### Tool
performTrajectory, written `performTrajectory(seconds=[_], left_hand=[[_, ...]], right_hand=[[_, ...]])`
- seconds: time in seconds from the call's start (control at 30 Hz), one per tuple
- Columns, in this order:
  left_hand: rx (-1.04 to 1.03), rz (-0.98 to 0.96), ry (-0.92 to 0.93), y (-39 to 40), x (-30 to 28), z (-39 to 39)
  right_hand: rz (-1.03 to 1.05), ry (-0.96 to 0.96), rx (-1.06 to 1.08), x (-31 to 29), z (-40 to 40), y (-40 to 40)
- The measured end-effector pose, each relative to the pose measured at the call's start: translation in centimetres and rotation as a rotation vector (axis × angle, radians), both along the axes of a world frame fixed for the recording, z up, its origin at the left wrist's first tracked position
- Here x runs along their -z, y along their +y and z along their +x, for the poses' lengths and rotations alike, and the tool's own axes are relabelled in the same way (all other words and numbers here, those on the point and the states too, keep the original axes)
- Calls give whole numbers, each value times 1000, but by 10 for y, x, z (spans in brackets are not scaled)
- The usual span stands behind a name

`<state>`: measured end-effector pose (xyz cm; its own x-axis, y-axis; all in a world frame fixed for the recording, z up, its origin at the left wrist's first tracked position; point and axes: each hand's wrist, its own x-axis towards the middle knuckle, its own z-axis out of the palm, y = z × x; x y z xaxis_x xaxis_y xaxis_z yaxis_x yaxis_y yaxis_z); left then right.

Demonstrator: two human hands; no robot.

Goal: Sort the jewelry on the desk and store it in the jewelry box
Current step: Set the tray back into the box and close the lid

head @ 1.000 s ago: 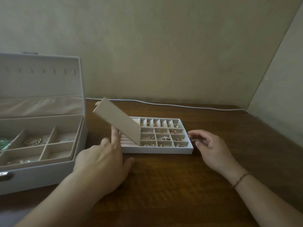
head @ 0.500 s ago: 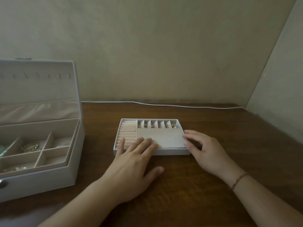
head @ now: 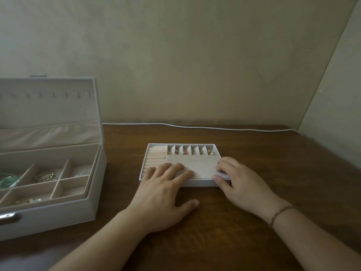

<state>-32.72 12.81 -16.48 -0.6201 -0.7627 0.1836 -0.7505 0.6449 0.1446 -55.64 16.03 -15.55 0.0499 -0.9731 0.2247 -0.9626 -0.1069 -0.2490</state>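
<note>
Head cam: the risk was the insert tray (head: 199, 182) tipping if I lifted it by one corner. The flap (head: 197, 165) didn't look fastened, so the small earrings (head: 187, 152) in the uncovered back row could've spilled onto the desk (head: 254, 241). My left hand (head: 164, 194) lay flat, fingers straight, pressing the flap. My right hand (head: 240, 184) pinched the tray's front-right corner, thumb on the front wall. Tray sat under both hands; jewelry box (head: 58, 214) stood open, well apart on my left.

Left hand (head: 162, 196) flat on flap (head: 197, 164), right hand (head: 242, 184) pinching tray (head: 199, 183) corner, jewelry box (head: 58, 212) open
</note>
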Motion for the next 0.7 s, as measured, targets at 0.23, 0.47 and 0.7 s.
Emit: performTrajectory(seconds=[0.23, 0.47, 0.7], left_hand=[[-452, 229, 162, -9, 0, 18], [-514, 296, 374, -3, -3, 16], [-469, 179, 536, 21, -32, 26]], right_hand=[[194, -33, 148, 1, -2, 0], [155, -286, 161, 3, 7, 4], [-15, -386, 145, -28, 8, 24]])
